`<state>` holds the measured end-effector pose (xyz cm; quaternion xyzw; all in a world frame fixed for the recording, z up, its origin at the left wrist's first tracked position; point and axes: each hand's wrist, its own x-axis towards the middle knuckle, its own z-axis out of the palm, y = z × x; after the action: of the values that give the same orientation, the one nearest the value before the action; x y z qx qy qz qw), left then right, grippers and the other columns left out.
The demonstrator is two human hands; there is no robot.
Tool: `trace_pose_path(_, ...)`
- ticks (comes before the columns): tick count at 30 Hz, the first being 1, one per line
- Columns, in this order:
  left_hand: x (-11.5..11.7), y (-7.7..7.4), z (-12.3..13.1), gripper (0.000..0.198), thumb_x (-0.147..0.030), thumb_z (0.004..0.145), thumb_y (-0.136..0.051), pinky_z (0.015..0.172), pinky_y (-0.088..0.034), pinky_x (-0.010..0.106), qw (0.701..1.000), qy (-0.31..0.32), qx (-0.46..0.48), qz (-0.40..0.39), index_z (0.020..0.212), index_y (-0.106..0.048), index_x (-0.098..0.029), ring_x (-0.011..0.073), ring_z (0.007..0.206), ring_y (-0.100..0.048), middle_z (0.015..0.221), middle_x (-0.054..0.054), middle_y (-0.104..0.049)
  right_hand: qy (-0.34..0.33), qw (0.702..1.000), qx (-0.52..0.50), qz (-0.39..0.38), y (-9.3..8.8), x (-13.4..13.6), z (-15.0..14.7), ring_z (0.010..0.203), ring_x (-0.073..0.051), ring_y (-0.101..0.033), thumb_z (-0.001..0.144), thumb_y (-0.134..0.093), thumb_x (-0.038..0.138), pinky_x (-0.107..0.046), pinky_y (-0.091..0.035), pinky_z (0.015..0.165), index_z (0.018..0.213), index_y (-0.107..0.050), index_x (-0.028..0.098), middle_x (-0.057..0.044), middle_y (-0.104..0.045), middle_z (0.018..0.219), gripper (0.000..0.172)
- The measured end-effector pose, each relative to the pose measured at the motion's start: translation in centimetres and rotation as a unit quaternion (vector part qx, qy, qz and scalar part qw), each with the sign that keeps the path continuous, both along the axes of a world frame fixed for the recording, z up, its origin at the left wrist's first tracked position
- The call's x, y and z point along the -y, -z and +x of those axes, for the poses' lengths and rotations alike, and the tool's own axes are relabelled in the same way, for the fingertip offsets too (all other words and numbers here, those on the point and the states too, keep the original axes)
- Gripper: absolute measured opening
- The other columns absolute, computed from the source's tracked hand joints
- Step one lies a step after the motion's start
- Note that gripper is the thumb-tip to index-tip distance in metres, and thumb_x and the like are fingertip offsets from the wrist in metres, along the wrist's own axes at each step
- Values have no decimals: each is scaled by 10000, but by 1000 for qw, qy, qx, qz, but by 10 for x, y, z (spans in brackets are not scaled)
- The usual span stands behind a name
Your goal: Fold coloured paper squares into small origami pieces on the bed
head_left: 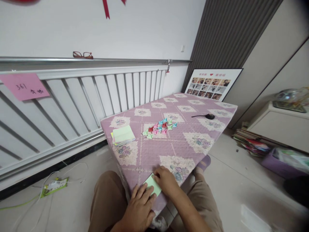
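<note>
A light green sheet of paper [153,185] lies at the near corner of the table. My left hand [140,206] rests over the sheet's left side with its fingers stretched out flat. At the sheet's upper right edge, the curled fingers of my right hand [166,181] pinch or press the paper; the fingertips are partly hidden. Beyond my hands sits a cluster of small folded paper pieces [159,127] in pink, red, blue and green. To the left, a stack of coloured paper [123,134] has a pale green sheet on top.
A purple floral cloth covers the table [154,154]. A black ladle-like item [209,116] lies toward its far right. Left of it runs a white radiator [135,87] with glasses [83,55] above. A power strip [55,186] with cables is on the floor, and a photo board [212,84] leans behind.
</note>
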<state>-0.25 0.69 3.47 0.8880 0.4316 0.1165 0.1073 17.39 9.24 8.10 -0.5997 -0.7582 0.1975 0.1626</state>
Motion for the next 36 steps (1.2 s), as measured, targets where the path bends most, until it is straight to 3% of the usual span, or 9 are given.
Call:
trace_pose_path(11,3,7,-1,488,-326,874,-509,1111,-197,488,999,-6,17,46,1354,-425,-289,270,1337,-317,1448,2,-413,32,992,-111,-59,3,4,-3,648,-141,-538,754,-541,196,-244,-356,608,753,-571,190,8,-607,689,31)
trace_pose_path(14,4,5,0,480,-295,865,-517,1106,-211,495,999,-3,26,45,1339,-443,-285,270,1323,-338,1423,9,-448,33,985,-157,-66,5,6,-2,611,-136,-531,763,-516,206,-237,-372,583,813,-578,187,22,-591,659,82)
trace_pose_path(18,5,-1,0,422,-247,841,-530,1088,-259,499,997,1,67,35,1261,-525,-281,269,1250,-424,1320,30,-548,34,975,-207,-68,7,12,0,586,-136,-513,766,-497,252,-239,-379,564,688,-557,192,29,-557,610,115)
trace_pose_path(21,2,-7,1,354,-222,846,-494,1037,-355,457,990,-37,136,23,1189,-577,-245,247,1148,-502,1209,68,-597,44,969,-234,-60,3,19,1,578,-131,-487,767,-490,277,-236,-378,558,668,-534,197,38,-518,593,135)
trace_pose_path(25,-12,-25,7,400,-233,851,-468,1022,-387,416,951,-185,246,22,1244,-522,-191,244,1192,-471,1269,111,-528,45,962,-263,-51,-11,31,1,597,-130,-474,789,-477,317,-231,-383,569,675,-525,200,36,-494,609,170)
trace_pose_path(27,-21,-39,11,408,-248,834,-484,1029,-377,408,930,-228,290,1,1234,-526,-179,244,1198,-468,1272,112,-527,44,958,-281,-43,-21,37,0,604,-132,-468,794,-481,336,-229,-381,568,673,-519,204,34,-485,614,184)
trace_pose_path(30,-32,-62,19,317,-269,820,-500,945,-431,358,909,-213,348,-89,1110,-605,-194,221,1067,-554,1132,79,-619,43,955,-293,-19,-36,45,0,603,-136,-458,795,-493,347,-229,-375,560,662,-514,209,30,-480,617,193)
trace_pose_path(32,-34,-75,23,239,-284,829,-489,804,-475,302,891,-185,383,-161,972,-655,-188,191,883,-605,943,51,-669,45,957,-286,-1,-45,50,1,605,-139,-466,797,-496,346,-234,-375,562,670,-527,210,25,-491,627,189)
trace_pose_path(36,-30,-93,29,237,-334,835,-500,671,-449,252,852,-175,440,-221,836,-669,-168,163,739,-581,776,24,-653,48,956,-287,27,-58,58,5,631,-149,-500,794,-519,347,-247,-389,586,708,-576,210,7,-536,666,171)
